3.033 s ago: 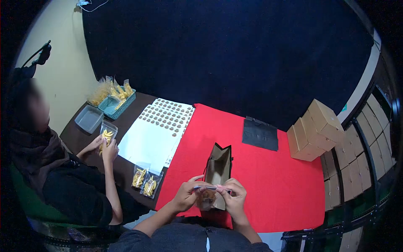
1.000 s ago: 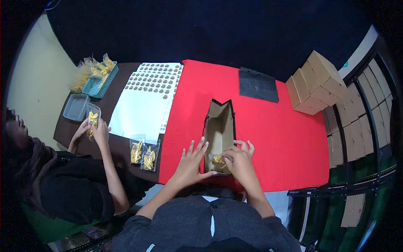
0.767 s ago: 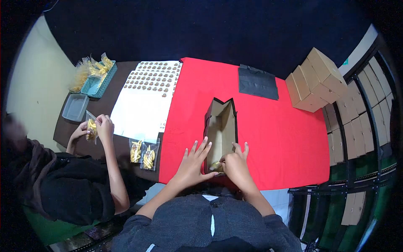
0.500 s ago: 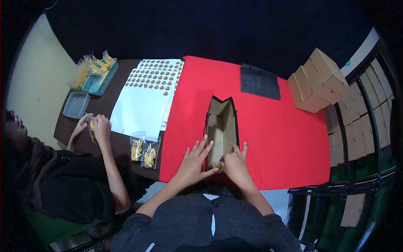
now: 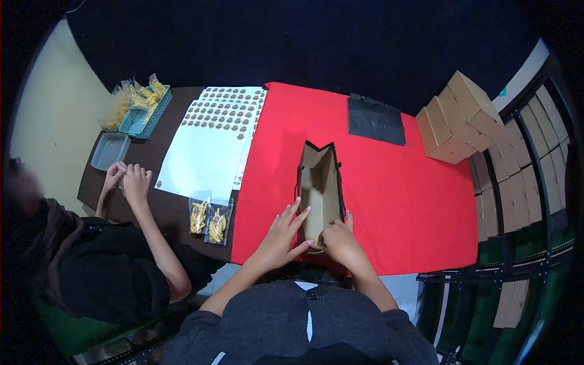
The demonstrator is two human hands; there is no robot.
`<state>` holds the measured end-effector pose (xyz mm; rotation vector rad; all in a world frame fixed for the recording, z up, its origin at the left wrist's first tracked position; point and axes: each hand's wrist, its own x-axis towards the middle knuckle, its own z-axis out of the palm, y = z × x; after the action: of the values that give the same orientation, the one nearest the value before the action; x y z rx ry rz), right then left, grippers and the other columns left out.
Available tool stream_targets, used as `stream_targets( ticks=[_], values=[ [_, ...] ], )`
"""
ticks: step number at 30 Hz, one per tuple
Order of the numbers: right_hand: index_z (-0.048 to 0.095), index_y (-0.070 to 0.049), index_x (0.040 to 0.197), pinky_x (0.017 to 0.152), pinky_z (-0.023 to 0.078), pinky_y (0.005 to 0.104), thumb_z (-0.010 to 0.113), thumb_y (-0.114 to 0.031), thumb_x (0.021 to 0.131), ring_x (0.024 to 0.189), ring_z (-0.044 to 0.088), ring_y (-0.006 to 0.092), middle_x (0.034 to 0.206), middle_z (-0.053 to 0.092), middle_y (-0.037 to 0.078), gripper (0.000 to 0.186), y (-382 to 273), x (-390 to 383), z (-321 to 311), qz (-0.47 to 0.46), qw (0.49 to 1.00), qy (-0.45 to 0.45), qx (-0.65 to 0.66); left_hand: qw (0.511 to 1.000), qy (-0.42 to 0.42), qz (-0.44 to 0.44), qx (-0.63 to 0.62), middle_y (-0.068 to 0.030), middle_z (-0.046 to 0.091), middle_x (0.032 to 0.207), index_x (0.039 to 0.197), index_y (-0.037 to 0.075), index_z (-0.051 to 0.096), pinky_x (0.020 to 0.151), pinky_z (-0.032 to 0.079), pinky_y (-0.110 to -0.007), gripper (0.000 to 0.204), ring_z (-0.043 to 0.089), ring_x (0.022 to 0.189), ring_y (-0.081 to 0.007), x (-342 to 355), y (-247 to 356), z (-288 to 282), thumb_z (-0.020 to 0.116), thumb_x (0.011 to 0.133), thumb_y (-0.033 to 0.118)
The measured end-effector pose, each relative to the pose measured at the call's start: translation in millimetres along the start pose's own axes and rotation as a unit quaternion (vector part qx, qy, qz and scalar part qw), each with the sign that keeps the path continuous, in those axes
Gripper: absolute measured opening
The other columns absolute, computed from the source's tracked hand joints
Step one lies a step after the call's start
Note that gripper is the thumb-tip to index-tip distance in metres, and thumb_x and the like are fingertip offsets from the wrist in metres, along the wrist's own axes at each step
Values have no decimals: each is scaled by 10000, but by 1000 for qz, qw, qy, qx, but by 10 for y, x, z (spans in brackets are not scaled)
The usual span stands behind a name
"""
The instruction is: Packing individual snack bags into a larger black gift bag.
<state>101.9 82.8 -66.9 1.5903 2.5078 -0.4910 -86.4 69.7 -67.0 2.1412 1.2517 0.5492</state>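
Note:
An open paper bag (image 5: 317,179), black outside and tan inside, stands lengthwise on the red cloth (image 5: 401,213) in front of me. My left hand (image 5: 283,237) lies along the bag's near left edge, fingers spread. My right hand (image 5: 340,243) reaches into the near right end of the bag, its fingers curled; what they hold is hidden. Left of my hands, two clear pouches of yellow snacks (image 5: 198,216) (image 5: 217,226) lie on the dark table part.
A co-worker sits at left, hands (image 5: 135,182) pinched together. Behind are sticker sheets (image 5: 194,158), a plastic container (image 5: 109,150) and a teal basket (image 5: 139,126) of snack packs. A flat black bag (image 5: 376,125), stacked cartons (image 5: 456,125) and shelved boxes (image 5: 517,201) are at right.
The pouch I held up has gone down into the bag with my right hand and is now out of sight. My left hand moved to the bag's edge. The co-worker's hands shifted upward.

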Motion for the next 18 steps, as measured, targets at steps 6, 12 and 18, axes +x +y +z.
stream_targets(
  ticks=[6, 12, 18],
  values=[
    [716, -82, 789, 1027, 145, 622, 626, -209, 720, 1099, 500, 333, 870, 648, 166, 170, -16, 4, 10, -36, 998, -30, -49, 994, 61, 22, -85, -209, 217, 1443, 1376, 86, 319, 1058, 261, -449, 626, 278, 1309, -382, -37, 19, -58, 613, 841, 222],
    [721, -110, 884, 1049, 69, 607, 539, -300, 818, 1166, 433, 367, 890, 649, 164, 271, 34, -48, -104, 6, 999, -30, 32, 958, 264, -21, -109, -201, 413, 1311, 1233, 35, 472, 1018, 313, -407, 401, 405, 1229, -343, -100, -58, -326, 536, 839, 64],
    [658, -54, 979, 1055, 67, 596, 538, -296, 866, 1221, 374, 381, 953, 627, 161, 293, -274, -124, -364, -71, 996, 52, 31, 936, 332, -70, -98, -188, 450, 1263, 1183, 45, 515, 1000, 335, -405, 341, 434, 1197, -342, -313, -346, -448, 528, 843, 69]
  ],
)
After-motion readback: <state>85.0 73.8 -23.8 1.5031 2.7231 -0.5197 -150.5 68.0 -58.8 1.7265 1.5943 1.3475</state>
